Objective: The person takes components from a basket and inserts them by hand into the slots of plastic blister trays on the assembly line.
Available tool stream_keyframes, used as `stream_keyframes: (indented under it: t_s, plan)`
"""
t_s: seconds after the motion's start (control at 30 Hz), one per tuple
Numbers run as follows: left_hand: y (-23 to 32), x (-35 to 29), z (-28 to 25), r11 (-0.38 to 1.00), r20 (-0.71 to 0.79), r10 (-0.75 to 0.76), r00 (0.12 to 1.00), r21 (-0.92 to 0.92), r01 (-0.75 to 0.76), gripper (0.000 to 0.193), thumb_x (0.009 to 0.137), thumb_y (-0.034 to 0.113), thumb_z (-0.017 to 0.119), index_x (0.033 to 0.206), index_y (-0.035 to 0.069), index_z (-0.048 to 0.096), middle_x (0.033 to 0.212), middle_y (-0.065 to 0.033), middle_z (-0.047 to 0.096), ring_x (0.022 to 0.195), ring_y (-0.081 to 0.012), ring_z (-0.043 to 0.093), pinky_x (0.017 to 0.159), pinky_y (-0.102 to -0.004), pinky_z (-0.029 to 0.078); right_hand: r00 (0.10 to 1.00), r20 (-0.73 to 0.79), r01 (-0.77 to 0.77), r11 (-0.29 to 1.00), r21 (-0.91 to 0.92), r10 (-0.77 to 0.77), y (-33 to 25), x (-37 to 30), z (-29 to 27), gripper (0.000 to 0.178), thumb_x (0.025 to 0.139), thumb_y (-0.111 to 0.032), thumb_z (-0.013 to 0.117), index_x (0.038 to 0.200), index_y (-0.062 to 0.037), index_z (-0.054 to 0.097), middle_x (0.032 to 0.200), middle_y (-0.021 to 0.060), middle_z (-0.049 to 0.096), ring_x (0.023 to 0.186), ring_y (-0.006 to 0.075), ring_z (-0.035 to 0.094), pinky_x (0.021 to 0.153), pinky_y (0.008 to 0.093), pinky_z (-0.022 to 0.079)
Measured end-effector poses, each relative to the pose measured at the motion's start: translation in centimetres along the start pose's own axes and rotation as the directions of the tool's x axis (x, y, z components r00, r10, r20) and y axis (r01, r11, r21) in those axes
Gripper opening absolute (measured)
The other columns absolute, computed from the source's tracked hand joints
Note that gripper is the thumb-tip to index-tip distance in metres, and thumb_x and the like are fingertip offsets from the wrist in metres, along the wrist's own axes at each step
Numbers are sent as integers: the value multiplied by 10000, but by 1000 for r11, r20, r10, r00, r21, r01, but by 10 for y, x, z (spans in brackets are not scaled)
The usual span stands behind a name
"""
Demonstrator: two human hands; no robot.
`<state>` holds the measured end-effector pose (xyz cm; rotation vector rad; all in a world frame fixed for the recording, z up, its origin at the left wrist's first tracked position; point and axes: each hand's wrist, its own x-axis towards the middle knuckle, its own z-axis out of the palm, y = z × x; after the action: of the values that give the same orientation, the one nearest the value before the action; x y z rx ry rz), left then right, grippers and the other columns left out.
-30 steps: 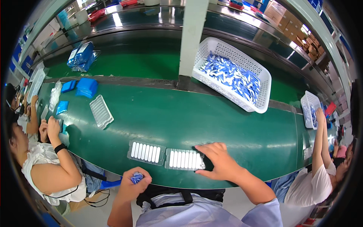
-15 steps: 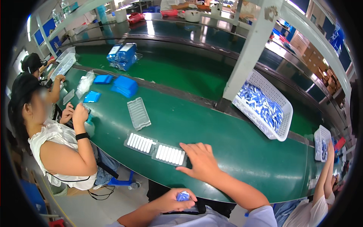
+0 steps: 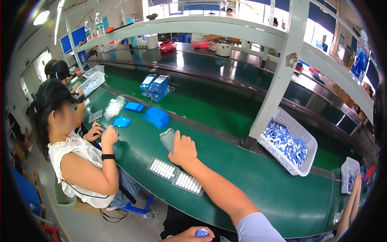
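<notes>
My right hand [image 3: 184,151] reaches over the bench onto an unfilled clear plastic tray [image 3: 166,139]. Its thumb and fingers are at the tray's near end and right edge, covering part of it. Just nearer on the bench lie two clear trays end to end, each with a row of white sticks: a left tray [image 3: 162,168] and a right tray [image 3: 188,183]. At the lower edge, my left hand [image 3: 188,235] is closed around a small blue-and-white piece [image 3: 201,232]. How many pieces it holds is hidden.
A white basket [image 3: 309,155] of blue-and-white pieces stands at right by a white post [image 3: 278,84]. Blue sheets [image 3: 156,117] and blue packs [image 3: 157,86] lie farther left. A co-worker [image 3: 82,169] sits at left; another's arms [image 3: 354,197] reach a smaller basket at far right.
My right hand has left the right-hand filled tray and moved away from me to the unfilled tray. My left hand sits lower in the picture, still closed. The view has tilted up.
</notes>
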<state>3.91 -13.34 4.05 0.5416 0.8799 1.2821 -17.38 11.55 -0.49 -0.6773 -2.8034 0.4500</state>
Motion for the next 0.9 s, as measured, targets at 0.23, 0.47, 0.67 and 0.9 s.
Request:
stream_keyframes:
  t_s: [0.23,0.47,0.67,0.9]
  plan:
    - [-11,17,-55,975,-200,-210,957,-119,189,76,921,86,681,990,74,651,693,12,559,537,-56,458,471,-219,345,968,133,207,976,61,-214,141,-85,-91,983,700,-285,781,1504,17,301,1142,223,611,1081,379,562,967,438,472]
    - [-8,59,-36,925,-161,-263,951,-324,201,275,936,50,668,1203,57,605,930,-48,615,680,-89,540,546,-213,403,986,42,146,949,280,-164,208,-245,-146,907,730,-192,793,1497,-31,335,1247,193,601,1074,378,580,951,450,479]
    - [9,116,-34,875,-91,-308,947,-418,245,475,915,-59,621,1371,14,512,1166,-161,634,950,-207,619,655,-275,465,997,-66,-6,937,351,31,238,-308,-158,906,711,-173,798,1487,-45,348,1352,154,587,1215,369,570,1023,431,469]
    - [24,123,-54,891,-205,-179,962,-449,70,466,939,-51,594,1391,-5,491,1198,-176,670,885,-197,679,593,-241,497,983,7,-179,939,293,186,270,-349,-183,856,678,-127,762,1452,-52,403,1342,147,607,1290,371,538,1147,477,382]
